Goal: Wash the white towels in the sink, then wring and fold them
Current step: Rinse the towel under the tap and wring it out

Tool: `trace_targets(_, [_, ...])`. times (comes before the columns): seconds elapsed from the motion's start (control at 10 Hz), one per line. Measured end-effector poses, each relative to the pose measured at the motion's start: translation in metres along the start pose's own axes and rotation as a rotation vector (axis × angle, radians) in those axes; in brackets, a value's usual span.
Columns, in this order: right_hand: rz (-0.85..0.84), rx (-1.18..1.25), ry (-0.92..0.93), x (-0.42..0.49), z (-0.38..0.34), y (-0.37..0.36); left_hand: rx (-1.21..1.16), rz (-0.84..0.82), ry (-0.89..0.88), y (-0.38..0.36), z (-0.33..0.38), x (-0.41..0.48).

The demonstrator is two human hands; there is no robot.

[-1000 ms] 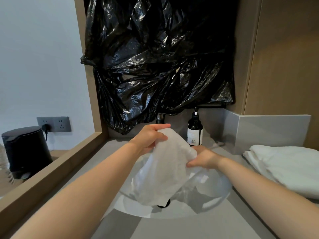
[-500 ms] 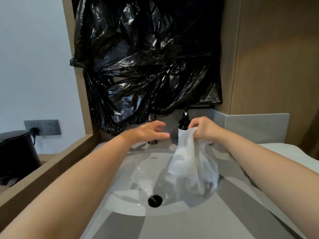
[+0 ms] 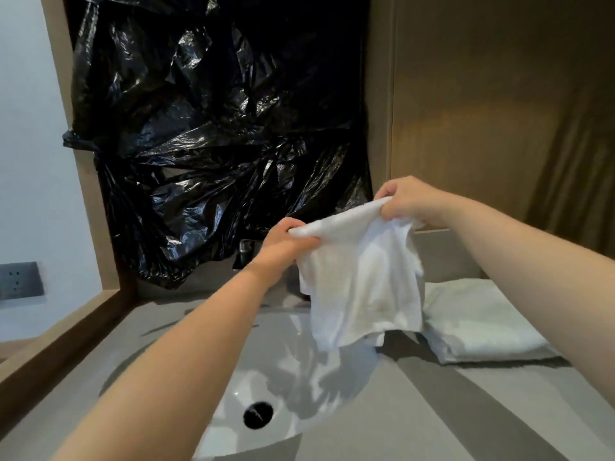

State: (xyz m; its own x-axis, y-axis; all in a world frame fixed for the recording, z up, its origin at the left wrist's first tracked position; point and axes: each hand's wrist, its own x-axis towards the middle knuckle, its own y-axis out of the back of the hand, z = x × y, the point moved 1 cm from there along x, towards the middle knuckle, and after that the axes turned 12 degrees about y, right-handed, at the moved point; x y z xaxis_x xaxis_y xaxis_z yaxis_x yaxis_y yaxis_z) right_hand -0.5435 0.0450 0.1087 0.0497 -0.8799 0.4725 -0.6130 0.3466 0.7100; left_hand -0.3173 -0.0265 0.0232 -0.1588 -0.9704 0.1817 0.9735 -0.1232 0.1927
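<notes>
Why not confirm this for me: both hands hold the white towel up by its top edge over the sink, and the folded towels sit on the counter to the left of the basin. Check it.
Not quite. The left hand and right hand do hold the white towel up by its top edge over the sink, but the folded towels sit on the counter to the right of the basin, not the left. The head view shows this.

No writing, label, brand, number or sign can be read anywhere in this view.

Grey counter [image 3: 432, 414] – folded white towels [image 3: 479, 327] on it.
</notes>
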Motion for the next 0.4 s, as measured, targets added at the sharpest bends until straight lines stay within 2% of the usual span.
trace_targets(0.1, [0.09, 0.155, -0.07, -0.011, 0.024, 0.032, -0.252, -0.146, 0.068, -0.031, 0.024, 0.01])
trace_targets(0.2, [0.123, 0.265, -0.125, -0.022, 0.051, 0.065, -0.405, -0.369, 0.092, -0.075, 0.047, 0.016])
trace_targets(0.3, [0.228, 0.327, -0.146, -0.024, 0.07, 0.105, -0.483, -0.544, 0.235, -0.117, 0.07, 0.016])
trace_targets(0.4, [0.244, 0.19, -0.227, -0.026, 0.1, 0.124, -0.47, -0.546, 0.38, -0.158, 0.077, 0.017])
